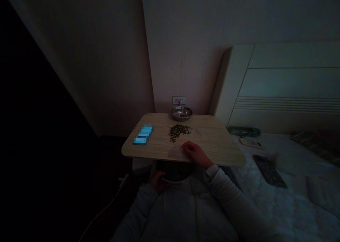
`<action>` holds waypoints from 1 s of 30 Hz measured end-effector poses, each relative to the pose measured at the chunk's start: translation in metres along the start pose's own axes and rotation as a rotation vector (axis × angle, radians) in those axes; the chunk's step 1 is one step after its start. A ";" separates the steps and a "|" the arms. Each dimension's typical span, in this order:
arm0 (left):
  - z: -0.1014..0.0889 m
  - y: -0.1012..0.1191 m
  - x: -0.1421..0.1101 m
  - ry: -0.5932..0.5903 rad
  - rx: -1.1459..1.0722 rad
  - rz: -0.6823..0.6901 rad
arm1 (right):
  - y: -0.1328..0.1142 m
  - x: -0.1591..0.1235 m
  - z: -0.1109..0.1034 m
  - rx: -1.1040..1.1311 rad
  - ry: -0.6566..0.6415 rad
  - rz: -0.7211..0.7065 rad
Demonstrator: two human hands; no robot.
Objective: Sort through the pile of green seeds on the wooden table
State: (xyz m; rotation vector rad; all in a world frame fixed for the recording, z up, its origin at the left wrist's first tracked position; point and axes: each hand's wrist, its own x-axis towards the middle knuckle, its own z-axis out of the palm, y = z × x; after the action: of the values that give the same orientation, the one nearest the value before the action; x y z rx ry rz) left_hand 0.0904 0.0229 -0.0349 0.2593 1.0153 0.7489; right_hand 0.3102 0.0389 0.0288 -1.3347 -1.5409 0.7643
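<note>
Small dark green beans [178,131] lie in a loose heap on the small wooden table [217,143], with a few strays to the left. Just in front of the heap, my right hand [195,153] rests low over the table's near edge with its fingers curled together. What those fingers hold, if anything, is hidden. Below the tabletop, my left hand [158,182] grips the left rim of a basin [176,182] in my lap. The basin's inside is too dark to make out. A shiny metal bowl [181,113] stands at the table's back edge, with something small inside.
A lit, blurred phone screen [143,134] lies on the table's left side. Behind is a wall socket [179,100]. To the right, a bed holds a dark patterned flat object [268,170], a remote [251,143] and a greenish bottle [243,131]. A white cable [103,209] runs lower left.
</note>
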 end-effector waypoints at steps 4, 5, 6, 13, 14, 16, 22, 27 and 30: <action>0.005 0.001 -0.006 0.027 -0.008 0.004 | 0.000 0.000 0.000 0.019 -0.012 -0.004; 0.006 0.002 -0.006 0.032 -0.007 0.001 | 0.000 0.000 0.000 0.023 -0.013 -0.007; 0.007 0.002 -0.007 0.036 -0.006 -0.002 | 0.000 0.000 0.000 0.024 -0.011 -0.011; 0.007 0.002 -0.008 0.014 -0.010 0.010 | 0.000 0.000 0.000 0.010 -0.010 0.004; 0.006 0.001 -0.008 0.014 -0.006 0.008 | -0.001 0.000 0.000 0.011 -0.007 0.006; 0.006 0.001 -0.007 0.023 0.002 0.013 | -0.001 0.000 0.000 0.011 0.000 0.007; 0.009 0.002 -0.008 0.028 -0.016 -0.005 | -0.002 0.000 -0.001 0.012 -0.006 0.010; 0.010 0.003 -0.011 0.048 -0.027 -0.027 | -0.002 0.000 -0.001 0.007 -0.007 0.008; 0.009 0.003 -0.011 0.023 -0.040 -0.021 | 0.000 0.000 -0.001 0.002 -0.001 0.003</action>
State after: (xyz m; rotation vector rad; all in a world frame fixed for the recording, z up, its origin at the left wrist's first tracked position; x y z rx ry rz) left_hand 0.0934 0.0186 -0.0211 0.2056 1.0226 0.7544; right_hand 0.3106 0.0391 0.0295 -1.3357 -1.5392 0.7686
